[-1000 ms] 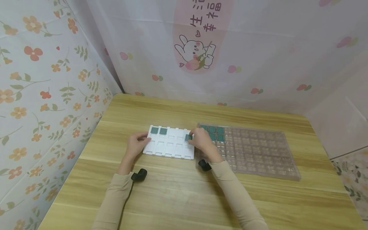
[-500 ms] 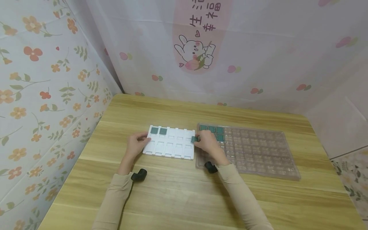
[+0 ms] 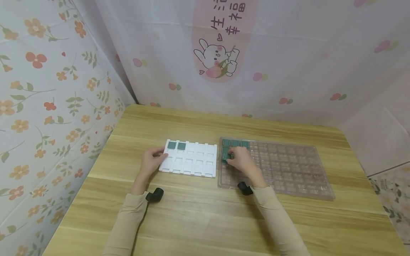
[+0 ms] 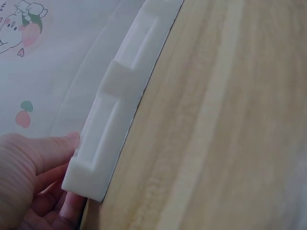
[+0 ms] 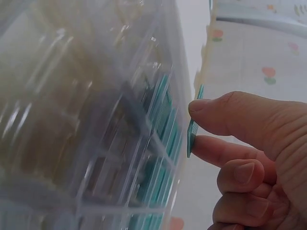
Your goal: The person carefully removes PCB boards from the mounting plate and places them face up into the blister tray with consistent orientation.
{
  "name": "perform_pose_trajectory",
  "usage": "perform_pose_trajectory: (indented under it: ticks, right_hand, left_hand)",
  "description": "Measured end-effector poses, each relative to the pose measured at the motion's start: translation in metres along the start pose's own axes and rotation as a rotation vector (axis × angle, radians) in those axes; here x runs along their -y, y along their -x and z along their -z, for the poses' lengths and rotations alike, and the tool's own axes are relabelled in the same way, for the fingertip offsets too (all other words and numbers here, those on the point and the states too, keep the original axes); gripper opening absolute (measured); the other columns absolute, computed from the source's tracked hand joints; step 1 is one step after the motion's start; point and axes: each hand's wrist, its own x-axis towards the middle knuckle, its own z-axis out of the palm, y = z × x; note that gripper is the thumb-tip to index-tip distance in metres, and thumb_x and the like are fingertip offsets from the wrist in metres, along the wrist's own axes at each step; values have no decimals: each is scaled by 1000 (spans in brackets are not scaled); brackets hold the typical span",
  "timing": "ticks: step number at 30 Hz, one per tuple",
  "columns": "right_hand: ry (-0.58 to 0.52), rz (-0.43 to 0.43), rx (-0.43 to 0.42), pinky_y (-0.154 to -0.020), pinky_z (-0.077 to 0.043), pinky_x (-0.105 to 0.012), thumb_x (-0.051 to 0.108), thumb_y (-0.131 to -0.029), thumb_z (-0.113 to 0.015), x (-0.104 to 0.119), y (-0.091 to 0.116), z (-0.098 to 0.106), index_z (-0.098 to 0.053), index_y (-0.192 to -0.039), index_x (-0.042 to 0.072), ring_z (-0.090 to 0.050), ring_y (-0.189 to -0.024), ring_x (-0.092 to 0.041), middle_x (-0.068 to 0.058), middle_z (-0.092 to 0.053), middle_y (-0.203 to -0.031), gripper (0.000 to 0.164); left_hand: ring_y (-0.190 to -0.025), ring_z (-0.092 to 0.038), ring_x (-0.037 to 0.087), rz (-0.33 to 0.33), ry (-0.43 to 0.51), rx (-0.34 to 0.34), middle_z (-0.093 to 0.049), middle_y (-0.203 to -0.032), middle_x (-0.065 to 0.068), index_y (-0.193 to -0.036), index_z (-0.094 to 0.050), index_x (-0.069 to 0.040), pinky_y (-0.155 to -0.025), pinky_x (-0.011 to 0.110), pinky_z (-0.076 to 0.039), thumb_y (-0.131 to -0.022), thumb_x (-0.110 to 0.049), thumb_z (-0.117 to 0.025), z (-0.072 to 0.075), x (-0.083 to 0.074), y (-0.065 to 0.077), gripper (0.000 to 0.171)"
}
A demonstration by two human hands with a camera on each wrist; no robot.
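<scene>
In the head view, my left hand (image 3: 152, 160) grips the left end of a white plastic tray (image 3: 189, 171) with molded pockets. Its thumb lies on the edge and its fingers curl at the side, as the left wrist view shows. Two green square chips (image 3: 181, 146) sit in the tray's far-left pockets. My right hand (image 3: 242, 160) is over the left part of a clear compartment tray (image 3: 288, 163). Between thumb and index finger it pinches a thin green square chip (image 5: 192, 129), tilted on edge in the right wrist view. Several more green chips (image 3: 226, 142) lie in the clear tray's far-left compartments, partly hidden by the hand.
Both trays lie side by side on a wood-grain table (image 3: 192, 220). Black wrist-worn pieces (image 3: 155, 195) sit at both cuffs. A white printed curtain (image 3: 288, 64) hangs behind the table, and a floral one (image 3: 64, 106) at the left.
My right hand has moved right from the white tray's right end to over the clear tray, carrying the green chip along. The left hand has stayed at the white tray.
</scene>
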Motion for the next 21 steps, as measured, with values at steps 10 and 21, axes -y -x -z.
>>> perform_pose_trajectory:
  ticks: [10,21]
  right_hand:
    - [-14,-9,11,-46,-38,-22,4,-78,-70,-15,7,5,-66,-98,-10,-42,-48,-9,-13,-67,-78,24]
    - [-14,-64,51,-45,-39,-21,3,-79,-70,-21,12,9,-64,-101,-11,-47,-50,-11,-11,-64,-74,27]
  left_hand:
    - [-84,-61,28,-14,-9,0,-66,-94,23,-111,-64,8,-67,12,-44,-82,-3,-68,0,-2,0,31]
    - [-84,-60,26,7,-5,0,-66,-94,22,-111,-64,7,-67,13,-43,-82,-4,-68,0,-1,0,32]
